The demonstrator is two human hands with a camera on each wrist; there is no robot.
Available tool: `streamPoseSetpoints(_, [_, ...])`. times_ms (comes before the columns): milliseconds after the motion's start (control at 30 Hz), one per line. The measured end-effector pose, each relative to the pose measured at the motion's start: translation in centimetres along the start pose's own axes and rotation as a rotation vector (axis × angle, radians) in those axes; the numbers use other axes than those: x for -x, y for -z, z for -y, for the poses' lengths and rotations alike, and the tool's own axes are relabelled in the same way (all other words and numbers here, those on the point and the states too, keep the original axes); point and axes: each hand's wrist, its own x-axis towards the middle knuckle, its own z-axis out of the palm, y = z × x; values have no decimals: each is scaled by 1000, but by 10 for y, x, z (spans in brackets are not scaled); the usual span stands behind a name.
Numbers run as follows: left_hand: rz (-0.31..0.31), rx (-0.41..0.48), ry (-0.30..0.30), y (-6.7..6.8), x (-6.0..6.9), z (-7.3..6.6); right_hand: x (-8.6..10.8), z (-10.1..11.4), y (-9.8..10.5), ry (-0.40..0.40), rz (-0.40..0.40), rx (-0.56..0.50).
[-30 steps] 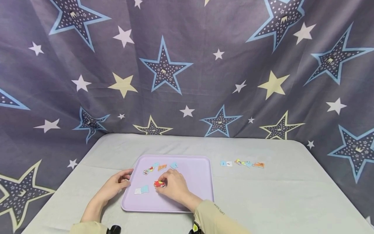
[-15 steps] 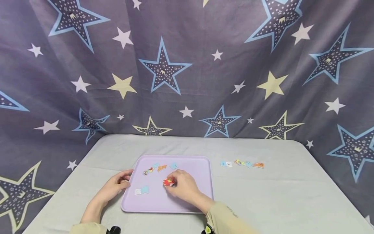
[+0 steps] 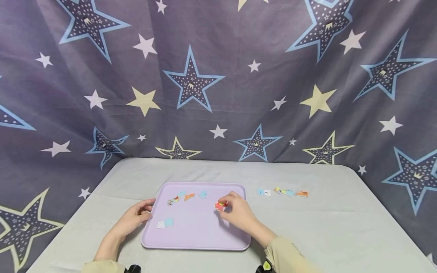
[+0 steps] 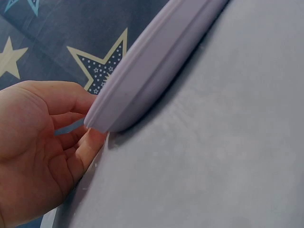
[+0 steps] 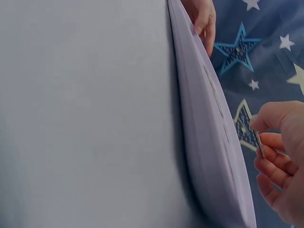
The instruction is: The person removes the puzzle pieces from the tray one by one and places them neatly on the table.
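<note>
Sleeves (image 3: 288, 258) run off the bottom edge of the head view, and a dark band at each wrist is mostly cut away there. The pictures on the small cutouts are too small to make out, and part of the red piece (image 3: 220, 206) is hidden by the fingers holding it. In the right wrist view that piece shows only edge-on, as a thin sliver at the right of the frame. It sits between the thumb and fingertips of the right hand (image 3: 239, 212), which pinch it above the right part of the lilac tray (image 3: 196, 235); in the head view it shows just left of those fingers, near the centre of the lower half. The left hand (image 3: 131, 220), lower left, has its fingers relaxed and gently bent, the thumb set apart, touching the tray's left rim; some tips are hard to see behind that rim in the left wrist view. On the tray lie a blue-and-white piece (image 3: 165, 223) at its left, then a multicoloured piece (image 3: 175, 199), an orange piece (image 3: 189, 196) and a blue piece (image 3: 203, 194) near its far edge. More cutouts (image 3: 284, 192) lie in a row on the pale cloth (image 3: 307, 231), right of the tray.
</note>
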Motion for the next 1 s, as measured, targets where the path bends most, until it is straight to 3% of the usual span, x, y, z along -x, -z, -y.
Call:
streamPoseSetpoints(267, [-7,3,8,3,2,1,6,-23,22,-35,-55,46])
streamPoseSetpoints(767, [-4,-6,36,0,0,0,22,-67,70,-230,-100,64])
streamPoseSetpoints(1000, [-5,-19,29,0,-1,1,29,-91,94,-241,-103,121])
